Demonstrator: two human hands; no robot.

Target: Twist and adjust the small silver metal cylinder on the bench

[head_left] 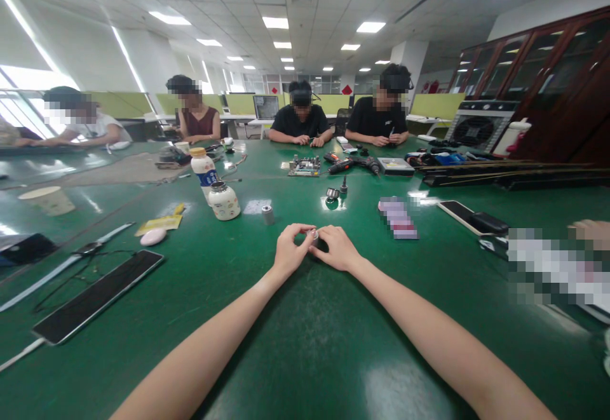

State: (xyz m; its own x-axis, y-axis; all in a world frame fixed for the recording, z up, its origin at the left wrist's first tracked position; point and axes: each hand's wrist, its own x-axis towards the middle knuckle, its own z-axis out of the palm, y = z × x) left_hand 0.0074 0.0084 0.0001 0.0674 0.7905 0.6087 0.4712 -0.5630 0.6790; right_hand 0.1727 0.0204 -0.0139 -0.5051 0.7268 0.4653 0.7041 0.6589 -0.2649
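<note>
On the green table (305, 344), my left hand (291, 248) and my right hand (338, 247) meet around a small silvery cylinder (314, 234). Fingers of both hands close on its sides, and they partly hide it. A small grey metal cylinder (267, 215) stands upright beyond my left hand. Farther out, past my right hand, lie a small round dark case (332, 195) and a small black pointed part (344, 185).
An open white flask (224, 202) and a blue-labelled bottle (203, 169) stand left of centre. A tablet (100, 296) lies at the left, a phone (460, 215) at the right. Across the table are a circuit board (305, 166), power drills (352, 163) and several people.
</note>
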